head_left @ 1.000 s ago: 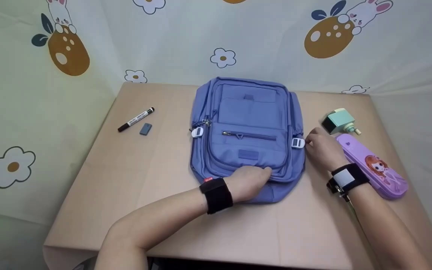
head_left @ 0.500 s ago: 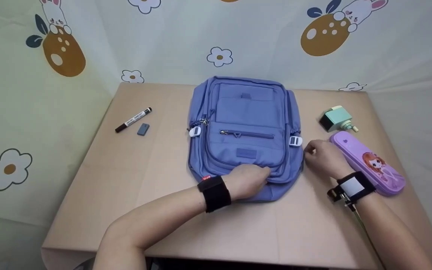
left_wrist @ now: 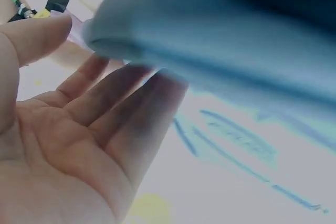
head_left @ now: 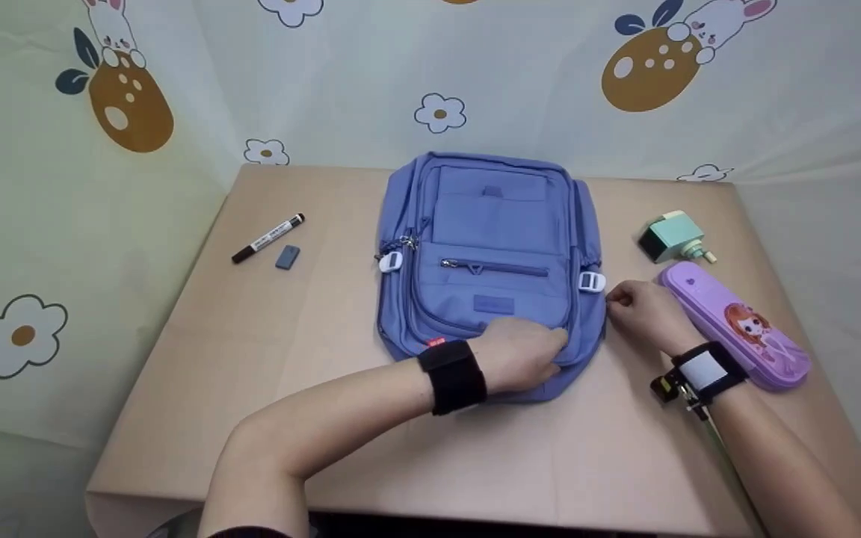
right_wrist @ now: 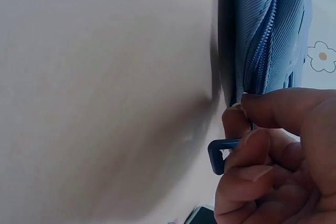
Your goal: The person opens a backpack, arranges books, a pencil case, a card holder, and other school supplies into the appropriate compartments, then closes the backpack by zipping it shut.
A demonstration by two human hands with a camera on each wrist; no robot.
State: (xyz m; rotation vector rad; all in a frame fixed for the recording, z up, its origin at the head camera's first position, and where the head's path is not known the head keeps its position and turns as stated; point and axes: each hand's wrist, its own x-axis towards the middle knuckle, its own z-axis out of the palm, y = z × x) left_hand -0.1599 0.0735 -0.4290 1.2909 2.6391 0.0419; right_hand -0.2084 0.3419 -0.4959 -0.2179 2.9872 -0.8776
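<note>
A blue backpack (head_left: 501, 224) lies on the table with its front pocket side up. My left hand (head_left: 520, 353) is over its lower right part in the head view. In the left wrist view, the fingers (left_wrist: 142, 124) are fairly straight against the backpack's fabric (left_wrist: 210, 40), and the thumb stands apart from them. My right hand (head_left: 647, 310) is at the backpack's right side, below the white buckle (head_left: 591, 282). Its thumb and index finger pinch a zipper pull, whose blue loop (right_wrist: 215, 156) sticks out between the fingers. The side zipper (right_wrist: 262, 45) runs along the fabric there.
A purple pencil case (head_left: 733, 325) lies beside my right wrist. Behind it is a mint green and black pencil sharpener-like object (head_left: 673, 235). A marker (head_left: 268, 239) and a small grey-blue block (head_left: 288, 257) lie at the left of the table (head_left: 251, 388).
My right hand has moved a little nearer along the backpack's side, away from the white buckle. My left hand has shifted right across the backpack's lower part, and its fingers have loosened.
</note>
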